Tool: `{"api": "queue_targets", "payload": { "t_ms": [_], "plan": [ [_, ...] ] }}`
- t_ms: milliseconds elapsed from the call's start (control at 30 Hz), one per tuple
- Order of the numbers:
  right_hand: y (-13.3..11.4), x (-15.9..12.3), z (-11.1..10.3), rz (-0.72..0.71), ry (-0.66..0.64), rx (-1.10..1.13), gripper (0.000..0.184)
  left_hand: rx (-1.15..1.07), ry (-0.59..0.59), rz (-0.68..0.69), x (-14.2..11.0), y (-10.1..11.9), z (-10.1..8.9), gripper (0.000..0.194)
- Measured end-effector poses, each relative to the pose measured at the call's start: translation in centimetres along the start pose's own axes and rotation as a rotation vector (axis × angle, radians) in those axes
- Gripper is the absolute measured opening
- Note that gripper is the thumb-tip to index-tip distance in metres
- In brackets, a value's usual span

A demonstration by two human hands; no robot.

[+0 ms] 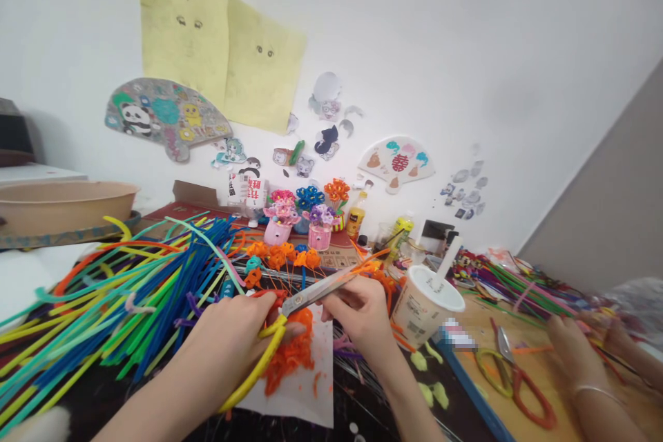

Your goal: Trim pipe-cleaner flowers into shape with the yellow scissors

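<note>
Scissors with yellow handles are gripped in my left hand, its fingers wrapped round them. Their metal blades point up and right, reaching the fingertips of my right hand. That hand is closed in a pinch, with thin orange pipe cleaner strands sticking out above its fingers. Below both hands lies a white sheet of paper, covered in part by a heap of orange fuzzy clippings. Orange pipe cleaner flowers stand just beyond my hands.
Loose coloured pipe cleaners spread across the left. A white paper cup with a straw stands right of my right hand. Farther right, red-and-yellow-handled scissors lie near another person's hand. Small flower pots line the back.
</note>
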State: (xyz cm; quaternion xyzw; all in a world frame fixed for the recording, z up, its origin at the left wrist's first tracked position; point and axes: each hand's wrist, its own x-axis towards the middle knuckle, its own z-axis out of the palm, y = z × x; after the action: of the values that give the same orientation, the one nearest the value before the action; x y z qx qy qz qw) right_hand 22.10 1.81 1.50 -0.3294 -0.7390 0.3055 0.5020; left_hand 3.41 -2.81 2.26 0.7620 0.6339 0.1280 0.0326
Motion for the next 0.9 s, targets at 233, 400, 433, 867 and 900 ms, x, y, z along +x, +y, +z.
{"api": "queue_targets", "payload": {
  "t_ms": [233,400,433,867,900],
  "plan": [
    [0.15,0.05,-0.01,0.005,-0.004,-0.004,0.019,0.024,-0.016,-0.001,-0.06,-0.03,-0.12,0.041],
    [0.0,0.07,0.03,0.008,-0.004,0.025,0.019,0.028,-0.019,-0.009,-0.08,-0.08,-0.2,0.044],
    [-0.04,0.09,0.04,0.005,-0.008,0.033,0.019,0.028,-0.018,-0.016,-0.07,-0.05,-0.26,0.044],
    [0.34,0.21,0.35,0.047,-0.02,0.105,0.015,0.075,-0.077,-0.025,-0.11,0.1,-0.85,0.044],
    [0.26,0.22,0.41,0.063,-0.02,0.123,0.014,0.058,-0.081,-0.029,-0.14,0.07,-0.9,0.04]
  ]
}}
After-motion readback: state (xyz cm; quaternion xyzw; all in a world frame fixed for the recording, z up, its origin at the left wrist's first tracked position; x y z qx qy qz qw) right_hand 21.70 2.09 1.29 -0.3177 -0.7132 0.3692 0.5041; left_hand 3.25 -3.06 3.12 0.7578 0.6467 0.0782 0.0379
